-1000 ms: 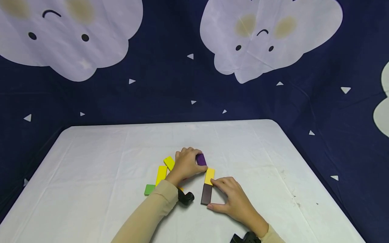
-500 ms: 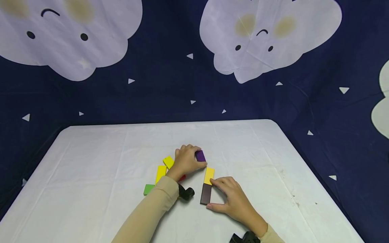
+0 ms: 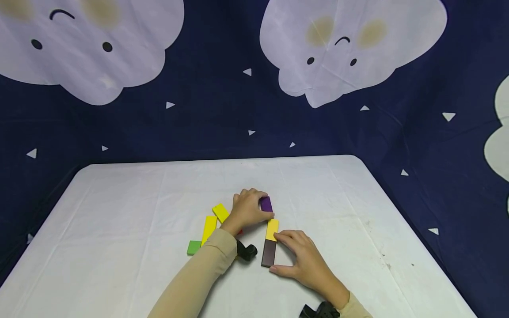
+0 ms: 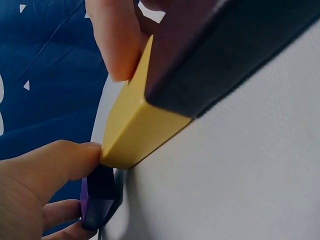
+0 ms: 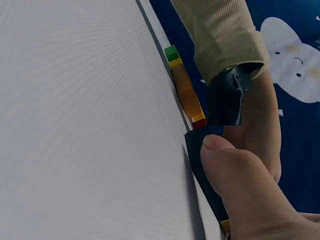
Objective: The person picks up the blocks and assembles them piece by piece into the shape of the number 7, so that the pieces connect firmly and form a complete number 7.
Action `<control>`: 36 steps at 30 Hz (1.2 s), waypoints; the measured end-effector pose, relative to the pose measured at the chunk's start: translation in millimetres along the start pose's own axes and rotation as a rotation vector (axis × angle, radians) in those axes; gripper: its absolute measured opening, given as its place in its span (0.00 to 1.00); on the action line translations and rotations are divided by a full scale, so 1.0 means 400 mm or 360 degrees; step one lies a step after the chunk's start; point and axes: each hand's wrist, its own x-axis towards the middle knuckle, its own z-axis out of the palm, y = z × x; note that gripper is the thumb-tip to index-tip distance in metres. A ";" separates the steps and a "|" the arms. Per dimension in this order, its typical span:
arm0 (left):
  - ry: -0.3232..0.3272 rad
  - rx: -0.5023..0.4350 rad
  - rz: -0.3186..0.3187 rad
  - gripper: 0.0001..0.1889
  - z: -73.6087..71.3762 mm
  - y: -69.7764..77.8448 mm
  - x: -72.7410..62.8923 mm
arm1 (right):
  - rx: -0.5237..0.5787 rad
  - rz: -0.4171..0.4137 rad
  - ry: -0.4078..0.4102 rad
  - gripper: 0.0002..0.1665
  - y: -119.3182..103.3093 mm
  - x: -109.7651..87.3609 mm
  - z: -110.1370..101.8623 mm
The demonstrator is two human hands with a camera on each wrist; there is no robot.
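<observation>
My left hand point(image 3: 247, 209) pinches a purple block point(image 3: 266, 204) between thumb and fingers. In the left wrist view, the purple block point(image 4: 97, 207) sits just beyond the end of a yellow block point(image 4: 137, 130), and my left thumb reaches that end. The yellow block point(image 3: 272, 229) and a dark brown block point(image 3: 268, 253) lie end to end on the table. My right hand point(image 3: 305, 260) spans the brown one, its thumb at the near end and a forefinger by the yellow joint. The right wrist view has this thumb against the dark brown block point(image 5: 202, 155).
Left of my left forearm lie a green block point(image 3: 194, 247), a long yellow block point(image 3: 209, 229) and another yellow block point(image 3: 220, 212). A red block point(image 3: 240, 232) is mostly hidden under the wrist. A white cloth covers the table point(image 3: 119, 212); a dark blue curtain point(image 3: 214, 115) hangs behind.
My left hand moved the purple block slightly away from me, then a little to the right. My right hand and the blocks beside it stay in place.
</observation>
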 end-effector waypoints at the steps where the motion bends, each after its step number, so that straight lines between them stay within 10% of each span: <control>1: -0.0004 -0.0001 0.0001 0.34 0.000 -0.001 0.000 | -0.0001 0.0001 0.0000 0.47 -0.001 0.000 0.000; 36: -0.0143 -0.0115 0.0119 0.31 0.008 -0.005 -0.007 | -0.0029 0.0008 0.0005 0.47 -0.003 -0.001 0.001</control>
